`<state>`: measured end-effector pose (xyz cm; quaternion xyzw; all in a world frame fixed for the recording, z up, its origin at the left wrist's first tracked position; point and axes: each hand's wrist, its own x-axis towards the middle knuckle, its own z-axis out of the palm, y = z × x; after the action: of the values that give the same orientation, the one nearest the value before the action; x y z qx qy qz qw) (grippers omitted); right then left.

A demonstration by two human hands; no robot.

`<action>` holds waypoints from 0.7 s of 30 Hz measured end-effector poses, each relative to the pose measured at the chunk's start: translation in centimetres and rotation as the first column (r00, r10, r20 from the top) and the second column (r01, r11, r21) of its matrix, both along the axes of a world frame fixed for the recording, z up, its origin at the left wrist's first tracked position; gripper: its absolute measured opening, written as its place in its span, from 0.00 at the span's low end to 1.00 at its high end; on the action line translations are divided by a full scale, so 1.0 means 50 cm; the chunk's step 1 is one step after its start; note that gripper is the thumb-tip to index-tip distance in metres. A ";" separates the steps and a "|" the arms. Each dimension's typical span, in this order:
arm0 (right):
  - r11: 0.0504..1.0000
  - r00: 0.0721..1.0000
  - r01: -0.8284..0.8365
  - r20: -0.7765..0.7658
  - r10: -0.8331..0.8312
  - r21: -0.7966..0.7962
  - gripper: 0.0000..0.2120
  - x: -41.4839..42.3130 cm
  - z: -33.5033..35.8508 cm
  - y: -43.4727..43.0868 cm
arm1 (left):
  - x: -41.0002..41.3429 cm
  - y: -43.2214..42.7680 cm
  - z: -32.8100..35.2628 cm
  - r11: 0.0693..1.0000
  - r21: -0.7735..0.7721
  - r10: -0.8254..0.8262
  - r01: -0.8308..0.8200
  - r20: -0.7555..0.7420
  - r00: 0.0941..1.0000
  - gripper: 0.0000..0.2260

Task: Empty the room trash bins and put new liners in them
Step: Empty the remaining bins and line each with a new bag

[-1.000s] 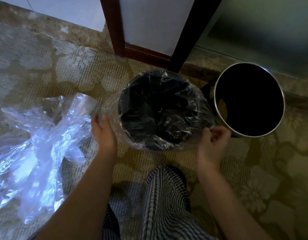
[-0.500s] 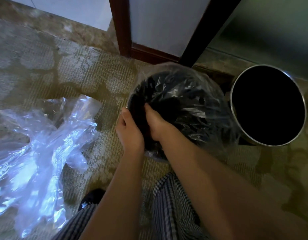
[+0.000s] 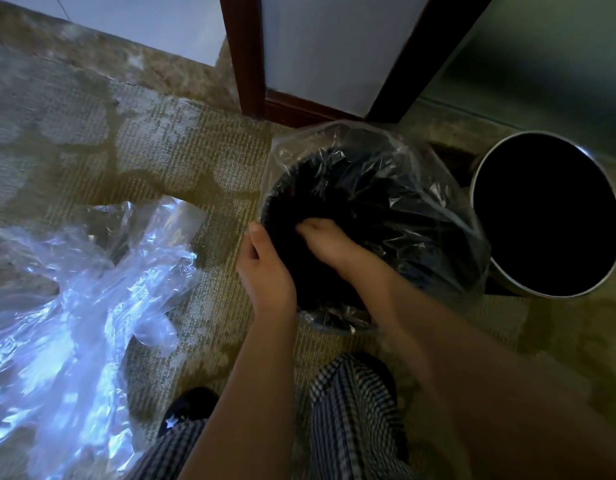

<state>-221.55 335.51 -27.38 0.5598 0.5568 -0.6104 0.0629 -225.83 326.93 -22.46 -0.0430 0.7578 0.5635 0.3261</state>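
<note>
Here, the left hand [image 3: 265, 271] clasps the near-left rim of the black bin [image 3: 282, 202], thumb outside, over the clear liner [image 3: 448, 237] draped around it. The right hand [image 3: 329, 242] reaches inside, fingers curled downward; whether they grasp film cannot be told. The bin stands on the carpet [image 3: 161, 150], just beside a metal-rimmed bin [image 3: 542, 220].

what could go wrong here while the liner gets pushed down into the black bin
1. The right hand is down inside the liner, and only the left hand holds the black bin, at its near rim. The thin film may tear or slip off the far rim.
2. The black bin looks tilted, so it might tip against the metal-rimmed bin beside it.
3. The loose plastic on the carpet lies near the feet and could be slipped on.
</note>
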 end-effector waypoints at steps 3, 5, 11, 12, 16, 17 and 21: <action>0.972 0.997 -0.069 -0.004 0.072 0.226 0.09 0.065 0.063 0.029 | 0.003 -0.002 -0.003 0.987 -0.160 0.004 -0.030 -0.163 0.987 0.17; 0.952 0.994 -0.111 0.038 0.104 0.285 0.11 0.101 0.084 0.044 | 0.006 -0.001 0.014 0.951 -0.309 -0.142 0.013 -0.398 0.906 0.19; 0.887 0.873 -0.451 0.254 0.415 0.101 0.23 0.124 0.048 0.077 | -0.062 0.068 0.039 0.697 -0.580 -0.713 0.423 -0.626 0.316 0.23; 0.872 0.848 -0.485 0.281 0.449 0.071 0.23 0.123 0.035 0.079 | -0.075 0.083 0.038 0.606 -0.634 -0.773 0.480 -0.611 0.170 0.23; 0.787 0.737 -0.615 0.397 0.547 0.058 0.27 0.120 0.007 0.090 | -0.097 0.131 0.021 0.349 -0.741 -0.881 0.574 -0.469 -0.070 0.24; 0.760 0.698 -0.649 0.423 0.578 0.033 0.27 0.120 0.001 0.092 | -0.104 0.140 0.016 0.357 -0.731 -0.884 0.582 -0.466 -0.042 0.23; 0.754 0.683 -0.657 0.428 0.592 0.005 0.25 0.111 -0.003 0.102 | -0.119 0.173 0.009 0.472 -0.613 -0.847 0.634 -0.515 0.132 0.16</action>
<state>-215.98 340.62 -27.51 0.4514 0.7354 -0.3778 0.3357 -231.77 335.59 -22.03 0.5482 0.7938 0.1804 0.1919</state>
